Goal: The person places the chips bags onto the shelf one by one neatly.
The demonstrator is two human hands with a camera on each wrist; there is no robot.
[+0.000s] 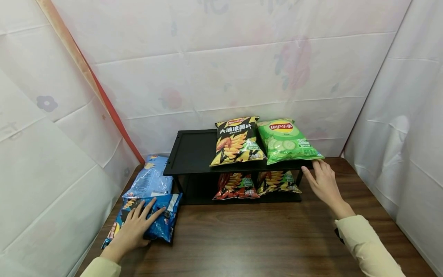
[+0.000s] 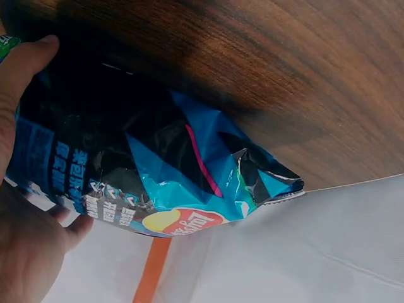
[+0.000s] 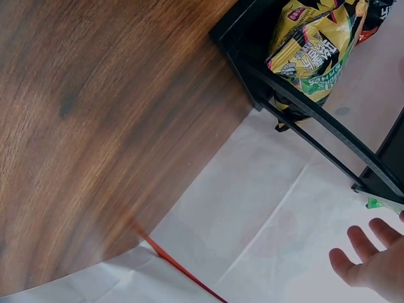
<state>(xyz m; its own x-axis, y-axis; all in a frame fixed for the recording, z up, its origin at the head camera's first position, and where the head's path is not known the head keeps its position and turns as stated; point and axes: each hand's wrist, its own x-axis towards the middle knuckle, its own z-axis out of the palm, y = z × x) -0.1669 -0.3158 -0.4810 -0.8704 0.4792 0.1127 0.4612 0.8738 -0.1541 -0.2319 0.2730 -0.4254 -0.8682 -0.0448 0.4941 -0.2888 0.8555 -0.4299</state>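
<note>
Dark-blue Lay's bag: lying under spread left hand, well apart from loose right hand beside black shelf; maybe risking a crush if pressing too hard.

Glossy, crinkled plastic-looking film is seen on the blue chip bag and green chip bag; the black rack is smoothly finished, the tabletop wood-grained with soft sheen.

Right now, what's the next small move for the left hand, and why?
Probably curl the left hand more firmly around the dark blue bag before lifting it. Its fingers look spread over the bag rather than curled around it, and the shelf has bare space on top, left of the black bag.
</note>
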